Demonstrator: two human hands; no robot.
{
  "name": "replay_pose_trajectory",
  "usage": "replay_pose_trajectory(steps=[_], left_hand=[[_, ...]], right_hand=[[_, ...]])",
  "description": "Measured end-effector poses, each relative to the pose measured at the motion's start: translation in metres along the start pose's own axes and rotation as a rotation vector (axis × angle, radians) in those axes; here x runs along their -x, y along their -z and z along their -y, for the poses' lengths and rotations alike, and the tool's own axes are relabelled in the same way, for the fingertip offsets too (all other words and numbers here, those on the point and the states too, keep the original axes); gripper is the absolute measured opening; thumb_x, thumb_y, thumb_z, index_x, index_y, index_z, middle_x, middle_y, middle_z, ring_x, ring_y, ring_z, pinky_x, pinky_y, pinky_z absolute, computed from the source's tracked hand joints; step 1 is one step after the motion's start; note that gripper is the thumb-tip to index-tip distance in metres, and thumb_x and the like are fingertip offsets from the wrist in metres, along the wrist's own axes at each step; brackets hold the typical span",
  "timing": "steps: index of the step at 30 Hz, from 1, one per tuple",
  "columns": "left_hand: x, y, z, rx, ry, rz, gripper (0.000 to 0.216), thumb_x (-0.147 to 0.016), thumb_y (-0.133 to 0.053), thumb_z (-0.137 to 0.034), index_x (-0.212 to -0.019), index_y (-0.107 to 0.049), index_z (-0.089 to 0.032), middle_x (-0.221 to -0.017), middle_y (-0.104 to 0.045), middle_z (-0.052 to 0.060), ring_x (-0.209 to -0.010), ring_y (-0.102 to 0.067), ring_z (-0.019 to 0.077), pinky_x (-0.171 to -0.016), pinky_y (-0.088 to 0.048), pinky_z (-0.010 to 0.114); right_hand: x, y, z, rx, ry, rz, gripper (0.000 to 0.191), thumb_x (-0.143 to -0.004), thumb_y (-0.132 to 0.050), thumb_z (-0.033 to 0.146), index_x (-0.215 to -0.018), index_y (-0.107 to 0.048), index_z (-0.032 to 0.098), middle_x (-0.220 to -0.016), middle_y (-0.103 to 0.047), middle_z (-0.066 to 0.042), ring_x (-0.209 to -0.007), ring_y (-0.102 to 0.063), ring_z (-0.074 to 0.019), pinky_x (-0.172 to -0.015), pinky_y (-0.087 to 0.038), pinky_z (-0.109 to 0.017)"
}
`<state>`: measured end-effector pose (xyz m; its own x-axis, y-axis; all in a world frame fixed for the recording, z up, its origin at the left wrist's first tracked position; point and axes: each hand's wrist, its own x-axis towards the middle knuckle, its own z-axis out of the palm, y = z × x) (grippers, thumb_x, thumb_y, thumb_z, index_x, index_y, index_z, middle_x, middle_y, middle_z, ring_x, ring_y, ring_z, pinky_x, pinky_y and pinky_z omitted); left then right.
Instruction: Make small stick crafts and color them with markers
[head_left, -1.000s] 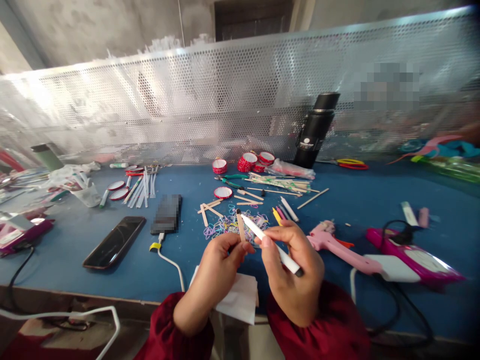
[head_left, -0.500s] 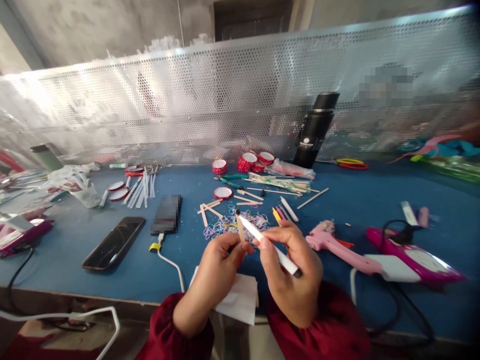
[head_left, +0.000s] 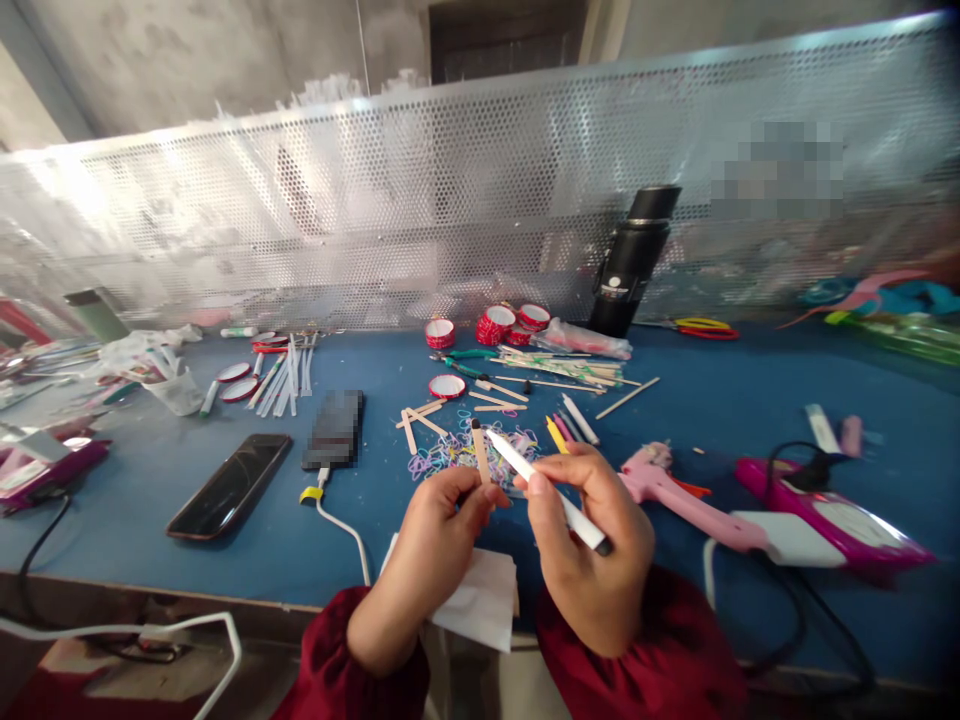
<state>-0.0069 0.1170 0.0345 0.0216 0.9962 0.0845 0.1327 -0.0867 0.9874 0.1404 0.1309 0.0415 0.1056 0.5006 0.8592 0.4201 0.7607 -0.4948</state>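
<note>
My left hand (head_left: pixel 431 540) pinches a short wooden stick (head_left: pixel 479 450) upright, its tip dark. My right hand (head_left: pixel 589 545) grips a white marker pen (head_left: pixel 547 490) slanted up to the left, its tip close to the top of the stick. Both hands hover over the near edge of the blue table (head_left: pixel 750 400), above a white folded paper (head_left: pixel 480 595). Just beyond the hands lies a heap of small coloured rubber bands (head_left: pixel 450 455).
A pink glue gun (head_left: pixel 675 490) lies right of my hands, a magenta device (head_left: pixel 832 510) with cable further right. Two phones (head_left: pixel 229 483) (head_left: pixel 334 428) lie left. Loose sticks (head_left: pixel 495 392), red tape rolls (head_left: pixel 495 322), a black flask (head_left: pixel 630 260) and a perforated metal screen (head_left: pixel 375 220) stand behind.
The hands and pen have barely shifted; the pen tip stays near the top of the stick.
</note>
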Motion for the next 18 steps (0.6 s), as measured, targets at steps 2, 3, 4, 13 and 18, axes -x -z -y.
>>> replay_pose_trajectory(steps=[2,3,4,13,18], left_hand=[[0.0001,-0.0001,0.0002,0.005,0.002,0.006,0.034,-0.094,-0.064,-0.045,-0.077,-0.068,-0.016,-0.065,-0.052,-0.002,-0.065,-0.044,0.0129,-0.061,-0.031,0.027],[0.0001,-0.0002,0.0004,0.011,0.003,0.008,0.035,-0.094,-0.063,-0.046,-0.077,-0.067,-0.016,-0.065,-0.052,-0.002,-0.065,-0.044,0.0128,-0.062,-0.031,0.027],[0.0001,-0.0004,0.0007,0.017,0.004,0.01,0.036,-0.094,-0.064,-0.047,-0.076,-0.067,-0.016,-0.065,-0.052,-0.002,-0.065,-0.044,0.0128,-0.062,-0.031,0.027],[0.0001,-0.0002,0.0004,0.015,0.008,-0.008,0.035,-0.093,-0.065,-0.047,-0.076,-0.067,-0.016,-0.064,-0.051,-0.002,-0.064,-0.044,0.0126,-0.061,-0.031,0.026],[-0.0002,0.0,0.0015,0.02,-0.002,0.013,0.038,-0.094,-0.064,-0.049,-0.075,-0.066,-0.016,-0.065,-0.051,-0.002,-0.065,-0.044,0.013,-0.062,-0.031,0.026]], right_hand=[[-0.0002,-0.0001,0.0006,-0.007,0.012,0.0,0.009,-0.094,-0.066,0.015,-0.093,-0.063,0.024,-0.083,-0.073,0.0,-0.077,-0.07,-0.0194,-0.101,-0.054,-0.047],[-0.0004,-0.0002,0.001,-0.006,0.023,0.004,0.01,-0.093,-0.066,0.015,-0.093,-0.063,0.025,-0.083,-0.073,0.0,-0.078,-0.07,-0.0194,-0.101,-0.054,-0.047],[-0.0006,-0.0003,0.0014,-0.003,0.033,0.009,0.01,-0.093,-0.066,0.015,-0.093,-0.063,0.025,-0.082,-0.072,0.001,-0.078,-0.069,-0.0195,-0.101,-0.054,-0.047],[0.0005,0.0,0.0,-0.009,-0.013,-0.011,0.007,-0.093,-0.066,0.018,-0.092,-0.064,0.025,-0.082,-0.073,0.0,-0.077,-0.071,-0.0205,-0.1,-0.055,-0.048],[-0.0008,-0.0005,0.0018,0.004,0.041,0.019,0.008,-0.093,-0.065,0.018,-0.091,-0.063,0.025,-0.08,-0.072,0.001,-0.076,-0.069,-0.0197,-0.102,-0.054,-0.048]])
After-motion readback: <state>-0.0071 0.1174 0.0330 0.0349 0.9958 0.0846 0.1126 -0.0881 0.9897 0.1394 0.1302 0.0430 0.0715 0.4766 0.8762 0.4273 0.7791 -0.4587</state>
